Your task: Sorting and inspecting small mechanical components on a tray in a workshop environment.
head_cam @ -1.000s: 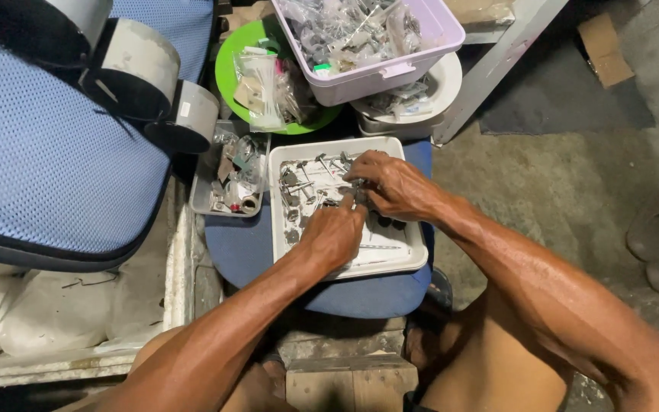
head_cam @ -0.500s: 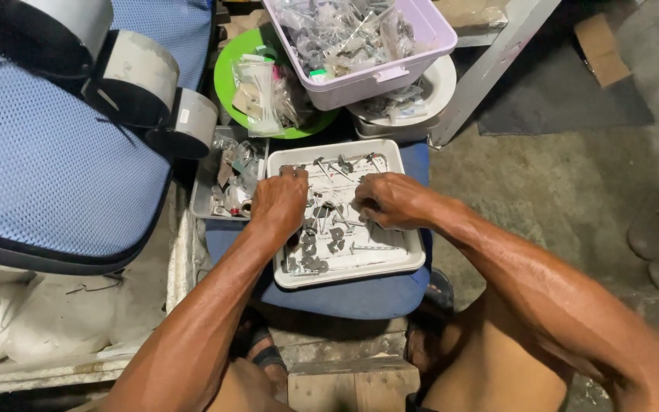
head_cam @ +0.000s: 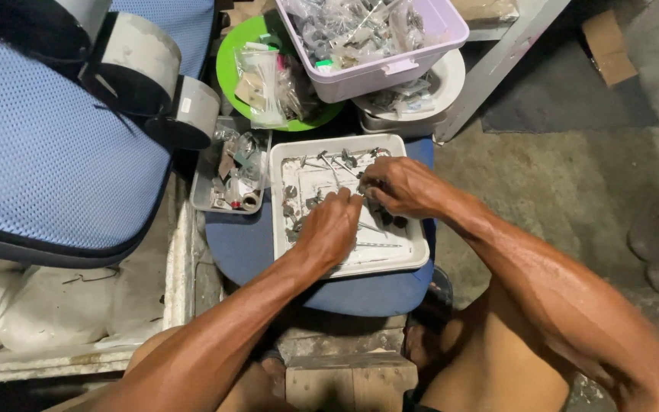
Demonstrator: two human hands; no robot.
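Observation:
A white square tray [head_cam: 413,255] rests on a blue stool seat [head_cam: 245,248] in front of me. Several small metal screws and parts [head_cam: 310,172] lie scattered in it. My left hand [head_cam: 331,229] reaches into the tray's middle, fingers bent down among the parts. My right hand [head_cam: 402,187] sits just to its right, fingertips pinched together over the small metal pieces near the tray's centre. Whether either hand actually holds a piece is hidden by the fingers.
A small grey tray [head_cam: 226,183] of odd parts lies left of the white one. Behind stand a green plate [head_cam: 226,61] with bagged items, a lilac tub [head_cam: 379,72] of bagged hardware and a white bowl [head_cam: 444,84]. A blue mesh chair back [head_cam: 32,152] leans at left.
My left hand swung from the tray's lower right to its upper left, then came back to the middle beside my right hand. The right hand stayed near the tray's centre.

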